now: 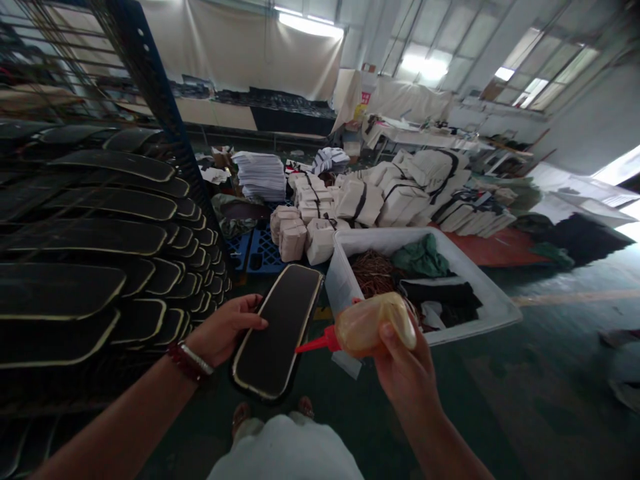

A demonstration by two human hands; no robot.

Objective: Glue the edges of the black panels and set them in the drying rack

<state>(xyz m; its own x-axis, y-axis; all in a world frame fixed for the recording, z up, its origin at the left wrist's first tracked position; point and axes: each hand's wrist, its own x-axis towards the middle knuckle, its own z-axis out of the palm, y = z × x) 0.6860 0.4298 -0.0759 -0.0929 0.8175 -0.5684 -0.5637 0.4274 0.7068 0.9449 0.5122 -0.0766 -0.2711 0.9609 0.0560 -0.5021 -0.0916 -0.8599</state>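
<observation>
My left hand [233,328] grips the left edge of a long black panel [280,327] with rounded corners, its thumb lying on the flat face. A pale, shiny line runs along the panel's rim. In my right hand [406,363] is a squeeze bottle [367,327] of amber liquid, tipped on its side, with the fingers wrapped round it. Its red nozzle [315,343] points left, with the tip at the panel's right edge. Whether the tip touches the rim I cannot tell.
At the left, a rack [165,87] holds several similar black panels [110,210] with pale rims. A white bin [475,327] of cloth and brown strips stands ahead to the right. Behind it lie tied fabric bundles [357,200] and a blue pallet [267,252].
</observation>
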